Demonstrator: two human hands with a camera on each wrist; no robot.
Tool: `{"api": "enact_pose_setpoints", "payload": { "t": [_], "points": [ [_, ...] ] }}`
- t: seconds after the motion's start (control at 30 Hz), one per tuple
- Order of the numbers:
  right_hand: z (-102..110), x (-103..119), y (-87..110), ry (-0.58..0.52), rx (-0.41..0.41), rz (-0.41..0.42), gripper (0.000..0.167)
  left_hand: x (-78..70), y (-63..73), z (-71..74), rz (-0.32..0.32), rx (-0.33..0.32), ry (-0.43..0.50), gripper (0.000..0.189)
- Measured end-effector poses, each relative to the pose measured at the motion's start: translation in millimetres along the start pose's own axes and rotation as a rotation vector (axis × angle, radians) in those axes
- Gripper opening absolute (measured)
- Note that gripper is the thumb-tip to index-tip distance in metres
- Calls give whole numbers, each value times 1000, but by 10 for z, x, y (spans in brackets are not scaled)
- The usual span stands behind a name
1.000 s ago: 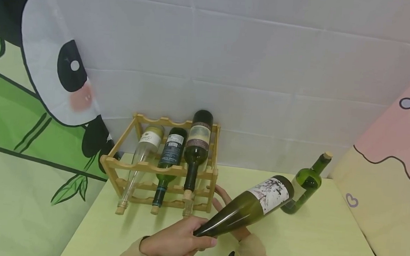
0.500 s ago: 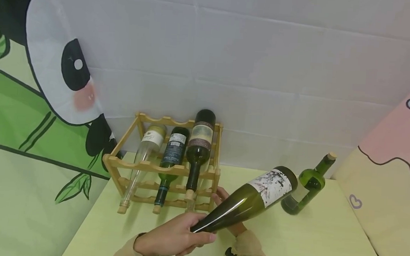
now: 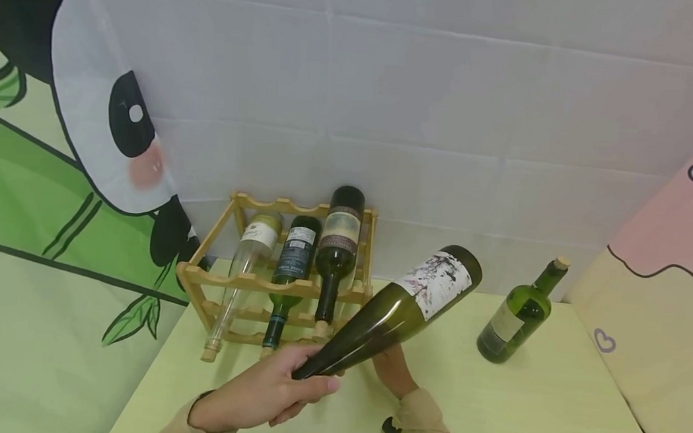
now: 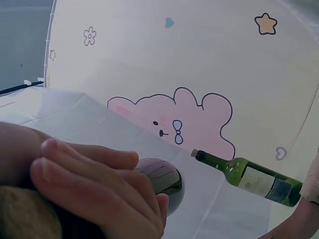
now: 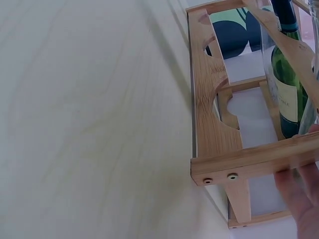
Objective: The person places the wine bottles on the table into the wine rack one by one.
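Observation:
My left hand (image 3: pixel 270 387) grips the neck of a dark green wine bottle (image 3: pixel 378 321) with a torn white label. The bottle slants up to the right, base high, its upper part overlapping the rack's right corner in the head view. Beyond it, a wooden wine rack (image 3: pixel 247 280) holds several bottles, necks toward me. On its top tier lie a clear bottle (image 3: pixel 252 250), a blue-labelled green bottle (image 3: pixel 295 260) and a dark bottle (image 3: pixel 339 242). My right hand (image 5: pixel 301 191) holds a side rail of the rack, fingers showing on both sides of it; the held bottle partly hides this hand in the head view.
A corked green wine bottle (image 3: pixel 513 323) stands upright on the right of the pale table (image 3: pixel 549 401). A small black object (image 3: pixel 391 429) lies beside the right wrist. White cloth (image 3: pixel 448 117) hangs behind the table, with printed panels at both sides.
My left hand has shifted left, carrying the bottle left and upward, nearer the rack. The standing green bottle is now fully uncovered. My right hand has become more hidden behind the held bottle.

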State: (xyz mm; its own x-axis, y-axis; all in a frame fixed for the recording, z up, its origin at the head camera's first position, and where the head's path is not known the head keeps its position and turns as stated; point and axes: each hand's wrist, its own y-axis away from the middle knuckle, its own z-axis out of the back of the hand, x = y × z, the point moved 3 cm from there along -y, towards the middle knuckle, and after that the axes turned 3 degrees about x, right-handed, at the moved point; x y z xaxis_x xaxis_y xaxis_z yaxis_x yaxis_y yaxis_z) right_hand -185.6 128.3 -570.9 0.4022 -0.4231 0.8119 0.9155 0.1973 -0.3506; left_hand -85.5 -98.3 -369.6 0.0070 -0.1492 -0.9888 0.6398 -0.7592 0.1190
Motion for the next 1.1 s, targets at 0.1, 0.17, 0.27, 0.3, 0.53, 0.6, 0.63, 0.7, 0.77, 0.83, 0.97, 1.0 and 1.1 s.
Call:
{"api": "enact_pose_setpoints", "payload": {
  "t": [0.1,0.17,0.27,0.3,0.53,0.6,0.63,0.7,0.77,0.83,0.97,1.0,1.1],
  "points": [
    [-2,33,-43,-112,23,69,27,-57,48,61,-30,-34,-37,32],
    [-11,45,-76,-169,50,114,32,-90,80,104,-51,-53,-51,32],
    [-17,64,-92,-221,78,112,37,-130,130,168,-67,-88,-49,32],
    [-20,68,-95,-225,81,109,37,-140,144,185,-70,-101,-46,31],
    [-28,102,-71,-212,74,62,32,-124,225,255,-66,-211,-33,37],
    [-31,108,-66,-210,68,62,32,-107,250,273,-65,-249,-42,37],
    [-35,109,-62,-210,65,61,31,-97,265,282,-64,-270,-47,37],
    [-41,112,-60,-209,57,58,29,-81,294,302,-59,-307,-56,34],
    [-40,123,-63,-211,50,50,26,-71,324,327,-53,-342,-67,32],
    [-39,128,-66,-214,51,41,26,-66,351,350,-60,-365,-73,31],
    [-39,124,-70,-210,47,57,28,-48,411,385,-59,-420,-85,31],
    [-43,115,-71,-209,43,61,28,-44,424,393,-60,-432,-87,31],
    [-61,88,-62,-214,22,54,28,-14,469,414,-28,-471,-75,35]
  ]
}}
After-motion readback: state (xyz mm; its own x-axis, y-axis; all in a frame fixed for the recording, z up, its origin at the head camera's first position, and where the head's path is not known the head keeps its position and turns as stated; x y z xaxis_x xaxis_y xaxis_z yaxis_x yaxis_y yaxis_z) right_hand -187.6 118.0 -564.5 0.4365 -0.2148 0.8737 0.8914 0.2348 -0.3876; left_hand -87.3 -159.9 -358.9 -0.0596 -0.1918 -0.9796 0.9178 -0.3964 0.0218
